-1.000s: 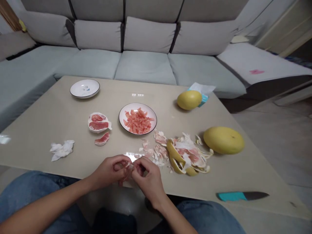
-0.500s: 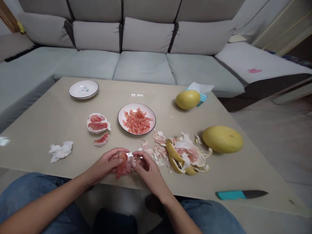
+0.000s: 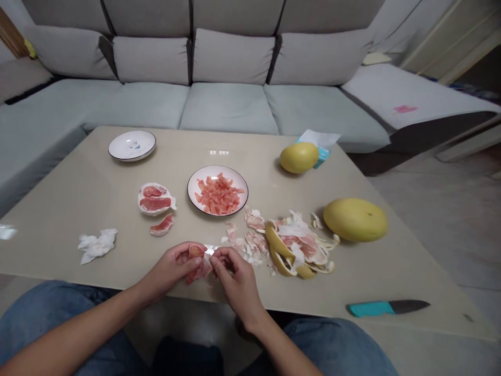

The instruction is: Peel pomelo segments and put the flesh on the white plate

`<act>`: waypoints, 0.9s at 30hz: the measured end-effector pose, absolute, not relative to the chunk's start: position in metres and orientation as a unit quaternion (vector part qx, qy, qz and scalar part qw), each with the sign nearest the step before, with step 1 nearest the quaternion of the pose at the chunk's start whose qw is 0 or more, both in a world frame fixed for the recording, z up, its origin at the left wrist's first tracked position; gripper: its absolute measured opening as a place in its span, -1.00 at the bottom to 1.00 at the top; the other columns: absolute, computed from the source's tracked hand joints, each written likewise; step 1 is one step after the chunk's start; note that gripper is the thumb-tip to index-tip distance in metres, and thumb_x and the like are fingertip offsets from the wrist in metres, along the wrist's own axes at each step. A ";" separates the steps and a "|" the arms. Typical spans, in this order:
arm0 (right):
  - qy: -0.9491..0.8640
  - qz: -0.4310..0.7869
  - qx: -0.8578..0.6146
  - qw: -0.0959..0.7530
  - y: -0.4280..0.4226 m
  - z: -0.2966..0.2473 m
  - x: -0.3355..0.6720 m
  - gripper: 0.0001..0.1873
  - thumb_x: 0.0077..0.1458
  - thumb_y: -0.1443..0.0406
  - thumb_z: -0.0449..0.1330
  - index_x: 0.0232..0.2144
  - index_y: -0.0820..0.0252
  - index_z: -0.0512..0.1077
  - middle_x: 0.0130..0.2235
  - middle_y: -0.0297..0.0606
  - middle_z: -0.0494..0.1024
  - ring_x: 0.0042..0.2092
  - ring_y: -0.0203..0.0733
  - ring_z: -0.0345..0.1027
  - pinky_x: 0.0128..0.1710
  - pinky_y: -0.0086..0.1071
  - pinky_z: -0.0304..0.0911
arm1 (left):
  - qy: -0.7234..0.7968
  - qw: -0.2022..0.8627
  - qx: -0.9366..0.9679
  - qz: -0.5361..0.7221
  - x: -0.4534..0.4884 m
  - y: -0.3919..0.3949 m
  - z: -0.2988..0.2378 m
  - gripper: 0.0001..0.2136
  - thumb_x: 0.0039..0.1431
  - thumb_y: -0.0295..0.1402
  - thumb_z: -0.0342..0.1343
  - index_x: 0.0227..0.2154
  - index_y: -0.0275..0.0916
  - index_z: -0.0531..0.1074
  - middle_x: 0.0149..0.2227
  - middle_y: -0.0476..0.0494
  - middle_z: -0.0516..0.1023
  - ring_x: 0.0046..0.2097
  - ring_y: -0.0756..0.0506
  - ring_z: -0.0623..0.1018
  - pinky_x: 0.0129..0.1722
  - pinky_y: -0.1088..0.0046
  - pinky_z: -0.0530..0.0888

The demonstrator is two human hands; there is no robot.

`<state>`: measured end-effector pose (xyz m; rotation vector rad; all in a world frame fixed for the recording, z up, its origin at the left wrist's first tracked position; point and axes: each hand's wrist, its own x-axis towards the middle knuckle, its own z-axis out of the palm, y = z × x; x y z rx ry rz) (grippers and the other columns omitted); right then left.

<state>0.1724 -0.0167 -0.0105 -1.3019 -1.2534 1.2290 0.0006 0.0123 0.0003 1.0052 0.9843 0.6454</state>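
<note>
Over the near edge of the beige table (image 3: 78, 193), my left hand (image 3: 172, 269) holds a pink pomelo segment (image 3: 195, 261) with its fingers curled round it. My right hand (image 3: 235, 279) pinches the white skin of the same segment from the right. Beyond the hands stands a white plate of pink pomelo pieces (image 3: 217, 190). A pile of peel and membrane scraps (image 3: 289, 248) lies just right of the hands.
A part-peeled pomelo chunk (image 3: 154, 198) and a loose segment (image 3: 162, 225) lie at left, by a crumpled tissue (image 3: 96, 244). An empty plate (image 3: 132, 145) sits far left. Two whole pomelos (image 3: 355, 219) (image 3: 298, 157) and a teal-handled knife (image 3: 385, 307) are right. A grey sofa (image 3: 230, 104) stands behind.
The segment has turned up between my hands, showing its pink flesh, and both hands have shifted slightly away from me over the table edge.
</note>
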 end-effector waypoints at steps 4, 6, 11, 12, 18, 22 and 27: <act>-0.484 0.547 -0.511 0.453 -0.015 -0.011 0.172 -0.81 0.12 0.16 0.19 -0.30 0.16 0.39 -0.45 -0.36 0.44 -0.42 -0.28 0.30 -0.41 -0.44 0.22 | 0.450 0.711 0.451 0.297 0.000 0.012 0.004 -0.64 0.11 -0.19 0.19 -0.09 -0.30 0.39 -0.48 -0.02 0.45 -0.48 0.02 0.36 -0.48 0.54 0.30; -0.475 0.580 -0.499 0.436 -0.013 -0.010 0.171 -0.74 0.07 0.14 0.23 -0.24 0.16 0.39 -0.43 -0.36 0.45 -0.42 -0.28 0.31 -0.42 -0.43 0.22 | 0.447 0.712 0.451 0.299 0.001 0.012 0.006 -0.65 0.10 -0.19 0.20 -0.11 -0.29 0.40 -0.44 -0.05 0.47 -0.47 0.01 0.37 -0.49 0.54 0.30; -0.504 0.559 -0.512 0.413 -0.012 -0.005 0.169 -0.80 0.05 0.15 0.25 -0.42 0.17 0.43 -0.48 -0.37 0.44 -0.44 -0.29 0.28 -0.43 -0.44 0.20 | 0.450 0.712 0.449 0.297 0.003 0.010 0.006 -0.66 0.05 -0.20 0.24 -0.13 -0.26 0.45 -0.41 -0.06 0.47 -0.44 -0.01 0.40 -0.49 0.53 0.32; -0.509 0.556 -0.512 0.412 -0.012 -0.004 0.170 -0.79 0.06 0.15 0.24 -0.45 0.17 0.44 -0.48 -0.36 0.45 -0.44 -0.29 0.28 -0.43 -0.44 0.19 | 0.452 0.712 0.447 0.297 0.003 0.010 0.006 -0.65 0.05 -0.20 0.24 -0.13 -0.26 0.45 -0.42 -0.06 0.47 -0.45 -0.01 0.40 -0.49 0.53 0.32; -0.536 0.518 -0.540 0.392 -0.013 -0.002 0.175 -0.73 0.08 0.13 0.21 -0.50 0.20 0.48 -0.54 -0.37 0.39 -0.48 -0.31 0.16 -0.48 -0.45 0.08 | 0.449 0.720 0.434 0.302 0.000 0.009 0.006 -0.66 0.10 -0.20 0.21 -0.11 -0.28 0.45 -0.45 -0.04 0.43 -0.49 0.02 0.35 -0.47 0.51 0.33; -0.537 0.517 -0.544 0.384 -0.014 -0.002 0.176 -0.71 0.07 0.12 0.21 -0.51 0.22 0.48 -0.56 -0.39 0.33 -0.49 -0.32 0.10 -0.50 -0.45 0.03 | 0.450 0.743 0.389 0.307 -0.003 0.009 0.009 -0.66 0.10 -0.22 0.22 -0.09 -0.27 0.45 -0.40 -0.04 0.42 -0.49 0.06 0.33 -0.49 0.56 0.31; -0.510 0.548 -0.538 0.387 -0.013 -0.003 0.176 -0.70 0.05 0.10 0.23 -0.51 0.22 0.46 -0.58 -0.42 0.28 -0.52 -0.34 0.06 -0.53 -0.46 -0.01 | 0.458 0.763 0.327 0.318 -0.005 0.011 0.011 -0.64 0.07 -0.24 0.26 -0.08 -0.27 0.46 -0.37 -0.05 0.43 -0.49 0.09 0.35 -0.49 0.58 0.33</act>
